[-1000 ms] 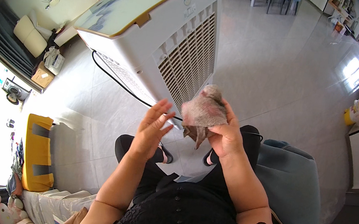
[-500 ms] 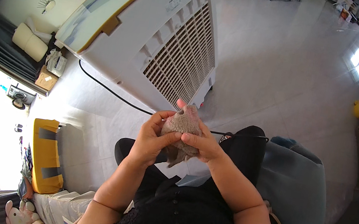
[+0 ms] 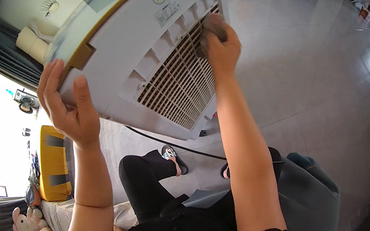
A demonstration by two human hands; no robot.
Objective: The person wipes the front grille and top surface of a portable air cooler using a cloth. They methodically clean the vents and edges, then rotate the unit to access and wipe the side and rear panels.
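Head view, and R hand is up top, just right of center, fingers closed round a bunched cloth. Cloth's at the upper R part of the grille, seemingly right against the slats; exact contact's hard to call, hand's in the way. Wadded, prob. bc a thick lump sits firmer in the palm than a loose sheet. R arm's nearly straight, likely bc that spot is on the far side of the grille.

Over to L hand, L of center: nothing gripped, fingers spread, thumb apart, at the near corner of the white unit. Looks like it's resting there, prob. to steady unit or body; can't tell how hard it presses, if at all.

Unit fills upper middle, grille angled twd the person, handy for a reach from low down. It leans in the pic, tho that could be the lens. Black cord runs below it, center, across twd the R leg. Blue-gray chair lower R, beside the person, presumably the seat. Slippers lower center, on the floor.
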